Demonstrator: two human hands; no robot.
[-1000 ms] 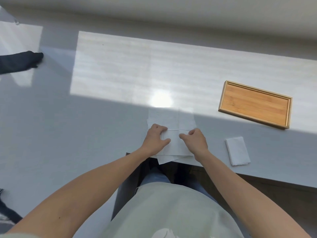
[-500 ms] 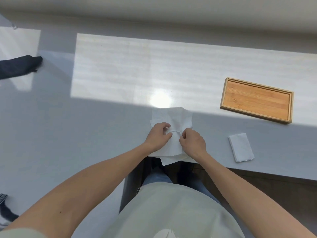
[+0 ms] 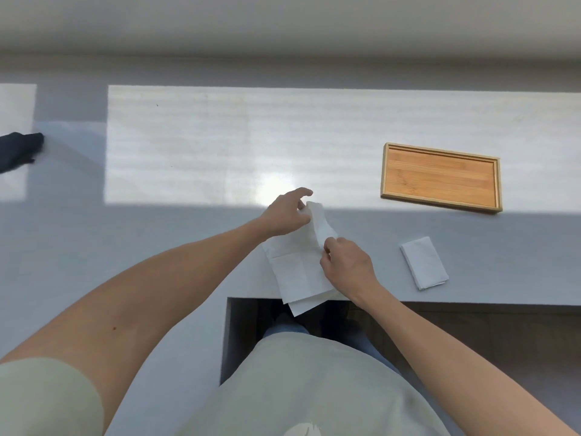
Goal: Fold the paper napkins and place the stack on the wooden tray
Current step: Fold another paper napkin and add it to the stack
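Right hand (image 3: 345, 267), nearest the body, pinches the near right edge of a thin white paper napkin (image 3: 297, 265) between thumb and fingers, closed on the sheet, probably to anchor that side while the other is turned over. Under this napkin at least one more loose white sheet (image 3: 300, 306) shows, its corner hanging over the near edge of the pale grey counter (image 3: 157, 247); how many lie in that pile I cannot tell. Left hand (image 3: 287, 212), a little farther out, grips the napkin's far edge and lifts it off the counter so the paper curls upward, thumb closed on it with the forefinger held straight; that looks like a fold being brought over.

Right of the hands, clear of them, lies one small white folded napkin (image 3: 424, 262), apparently finished and set aside near the tray for stacking. Farther right, in the sunlit band, sits one rectangular wooden tray with a raised rim (image 3: 385, 171), with nothing on it, so no stack has been placed. Far left, a dark object (image 3: 19, 149) lies at the frame edge, unidentifiable.
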